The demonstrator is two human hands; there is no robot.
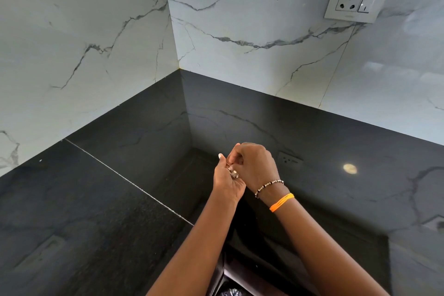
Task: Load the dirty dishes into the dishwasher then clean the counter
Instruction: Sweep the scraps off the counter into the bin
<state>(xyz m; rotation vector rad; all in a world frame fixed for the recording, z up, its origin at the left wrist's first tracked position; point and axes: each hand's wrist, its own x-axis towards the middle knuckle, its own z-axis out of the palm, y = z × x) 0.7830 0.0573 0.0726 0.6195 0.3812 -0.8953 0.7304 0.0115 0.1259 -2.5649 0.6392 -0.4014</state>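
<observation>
We see the counter [312, 142], a polished black stone slab filling the corner where the two marble walls meet. Its surface is glossy and mirrors the wall veins and a round light spot. A thin pale seam crosses it diagonally, running from the left wall toward the near edge. Above its middle we hold small pale crumbs or scraps [232, 172], too small to identify, cupped in our left palm just off the counter's surface.
</observation>
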